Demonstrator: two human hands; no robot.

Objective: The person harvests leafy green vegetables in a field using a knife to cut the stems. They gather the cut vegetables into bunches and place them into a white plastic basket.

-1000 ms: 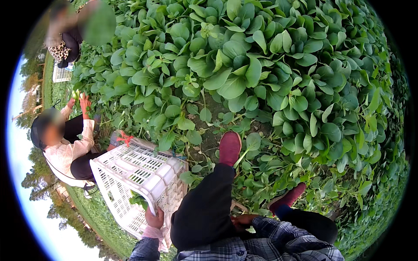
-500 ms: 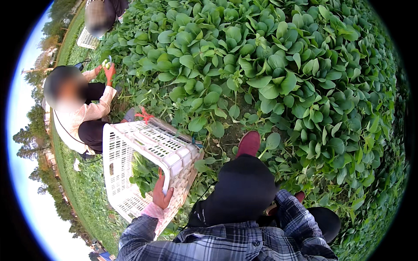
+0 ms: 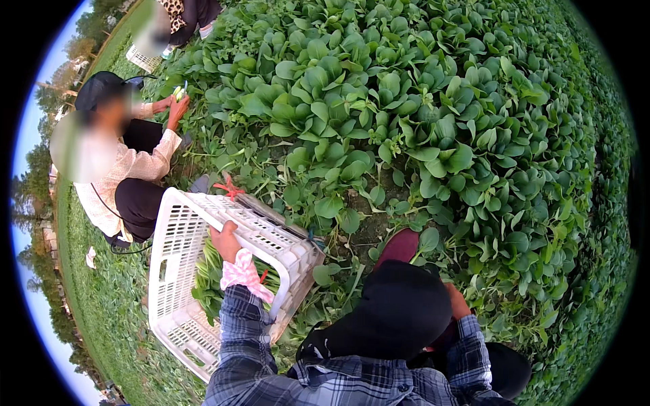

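Left hand (image 3: 227, 241) clasps the white crate (image 3: 287, 256) by its rim, above greens (image 3: 205, 284); right hand's (image 3: 458, 302) grip I cannot tell.

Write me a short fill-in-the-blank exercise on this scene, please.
The person's ____ hand is at the rim of the plastic crate.
The crate's main colour is ____.
The knotted ribbon on its upper edge is ____.
Besides the camera wearer, ____ co-workers are in view.

Missing words: left; white; red; two.
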